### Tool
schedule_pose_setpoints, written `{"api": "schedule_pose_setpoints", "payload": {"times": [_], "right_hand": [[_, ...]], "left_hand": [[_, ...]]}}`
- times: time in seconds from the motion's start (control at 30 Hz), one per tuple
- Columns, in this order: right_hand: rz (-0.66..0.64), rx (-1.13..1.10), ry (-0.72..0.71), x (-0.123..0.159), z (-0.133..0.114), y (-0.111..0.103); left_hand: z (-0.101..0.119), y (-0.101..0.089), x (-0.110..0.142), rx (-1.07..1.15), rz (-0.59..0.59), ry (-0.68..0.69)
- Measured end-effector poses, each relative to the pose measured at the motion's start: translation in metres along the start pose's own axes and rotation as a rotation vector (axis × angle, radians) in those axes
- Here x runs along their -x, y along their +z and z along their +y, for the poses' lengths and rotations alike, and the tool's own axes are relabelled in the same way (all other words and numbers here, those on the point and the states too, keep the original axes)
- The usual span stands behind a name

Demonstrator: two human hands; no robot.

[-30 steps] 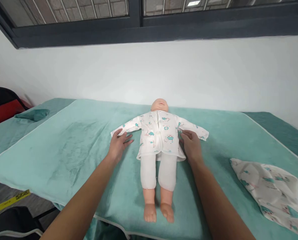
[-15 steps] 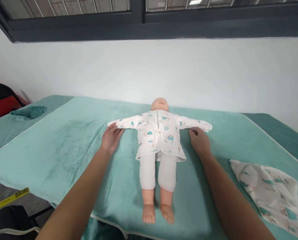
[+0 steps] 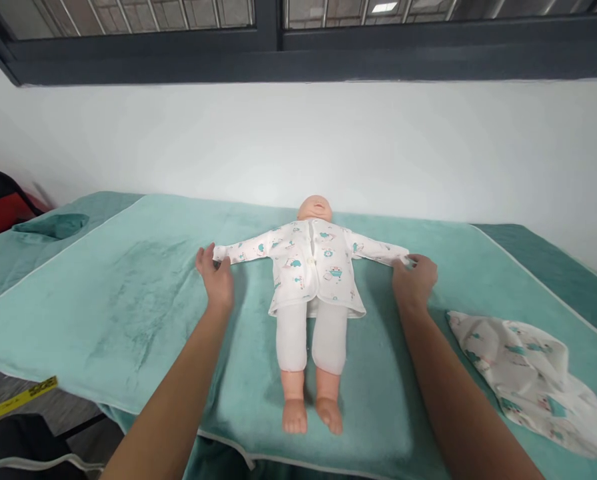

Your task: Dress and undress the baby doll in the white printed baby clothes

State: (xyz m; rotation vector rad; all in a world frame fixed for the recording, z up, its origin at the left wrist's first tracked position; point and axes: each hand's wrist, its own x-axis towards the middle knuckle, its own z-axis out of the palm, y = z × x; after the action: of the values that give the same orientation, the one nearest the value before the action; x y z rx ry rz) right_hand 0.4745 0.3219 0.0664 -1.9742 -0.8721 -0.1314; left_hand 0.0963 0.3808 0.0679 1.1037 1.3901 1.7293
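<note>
A baby doll (image 3: 294,340) lies on its back, bare feet toward me. It wears a white printed jacket (image 3: 291,277) whose two sleeves stretch out to the sides. At the end of the left-hand sleeve (image 3: 251,249), my left hand (image 3: 219,283) has its thumb and fingers curled around the cuff. My right hand (image 3: 414,285) pinches the cuff of the opposite sleeve (image 3: 375,249). Both cuffs are partly covered by my fingers, and the doll's hands cannot be seen. White padded trouser legs (image 3: 329,337) show below the jacket hem.
The doll rests on a green plush cover (image 3: 143,287). A crumpled printed white cloth (image 3: 523,373) lies at the right. A small dark green pouch-like piece (image 3: 52,227) and a red and black bag (image 3: 1,213) are at the far left. A white wall (image 3: 298,143) rises behind.
Both hands have moved outward from near the jacket's sides to the sleeve ends and closed around the cuffs. The sleeves have been straightened outward.
</note>
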Motion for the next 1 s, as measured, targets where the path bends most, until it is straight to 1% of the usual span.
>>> {"api": "schedule_pose_setpoints", "payload": {"times": [0.07,0.1,0.23,0.4,0.5,0.6,0.73,0.83,0.93,1.0], "right_hand": [[-0.023,0.056,0.058,-0.005,0.007,-0.002],[-0.052,0.076,0.069,-0.007,0.009,-0.002],[-0.125,0.12,0.043,-0.019,0.014,-0.003],[-0.199,0.057,-0.015,-0.033,0.023,-0.004],[-0.208,-0.006,-0.019,-0.04,0.027,-0.004],[-0.201,-0.055,-0.012,-0.047,0.029,-0.003],[-0.15,-0.1,0.012,-0.059,0.029,0.001],[-0.103,-0.159,-0.003,-0.068,0.03,0.006],[-0.067,-0.228,-0.031,-0.072,0.033,0.009],[-0.045,-0.213,-0.04,-0.072,0.037,0.008]], "left_hand": [[-0.002,0.0,0.006,-0.197,0.064,0.153],[-0.002,-0.001,0.009,-0.242,0.076,0.198],[-0.003,-0.001,0.017,-0.347,0.053,0.316],[-0.003,0.002,0.025,-0.422,-0.005,0.422],[-0.005,0.004,0.025,-0.436,-0.03,0.432],[-0.008,0.004,0.022,-0.435,-0.037,0.409],[-0.015,0.003,0.019,-0.403,-0.044,0.372],[-0.017,0.003,0.018,-0.407,-0.044,0.358],[-0.017,0.004,0.019,-0.435,-0.046,0.364],[-0.017,0.005,0.019,-0.451,-0.048,0.367]]}}
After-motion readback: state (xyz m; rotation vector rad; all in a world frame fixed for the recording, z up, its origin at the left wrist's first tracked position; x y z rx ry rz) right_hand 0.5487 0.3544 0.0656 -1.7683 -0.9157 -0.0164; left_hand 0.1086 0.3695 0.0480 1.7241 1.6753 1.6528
